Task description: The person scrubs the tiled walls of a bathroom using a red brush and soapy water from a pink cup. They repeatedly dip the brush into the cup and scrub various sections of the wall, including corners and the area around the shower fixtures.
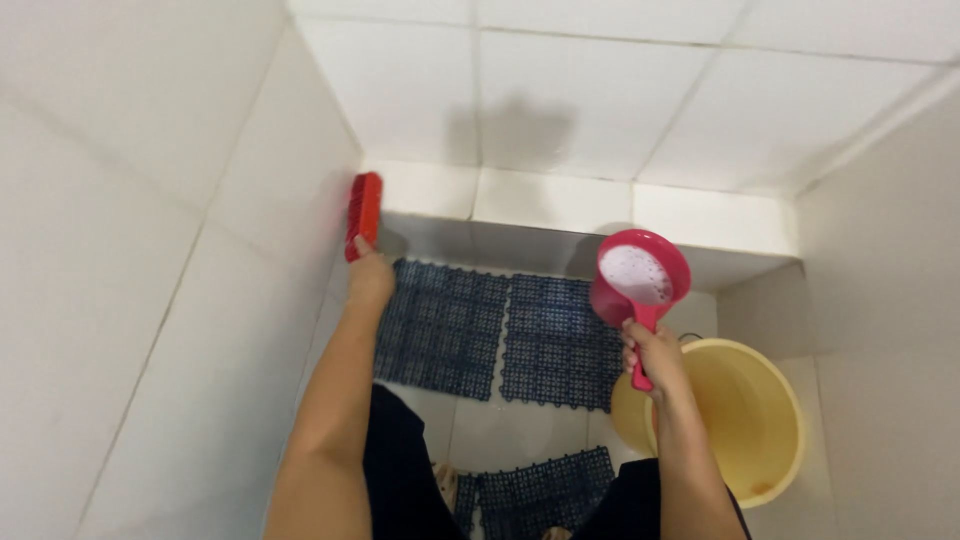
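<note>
My left hand (370, 275) grips a red scrub brush (363, 213) and presses its bristle side against the white tiled wall (150, 200) on the left, near the corner. My right hand (652, 352) holds the handle of a pink water dipper (640, 275), which is upright and filled with foamy, soapy water. The dipper hangs above the floor, just left of a yellow bucket (740, 420).
Dark blue plastic grid mats (500, 330) cover part of the white tiled floor, with another mat (540, 490) near my legs. A low tiled ledge (560, 200) runs along the far wall. White tiled walls enclose the narrow space on three sides.
</note>
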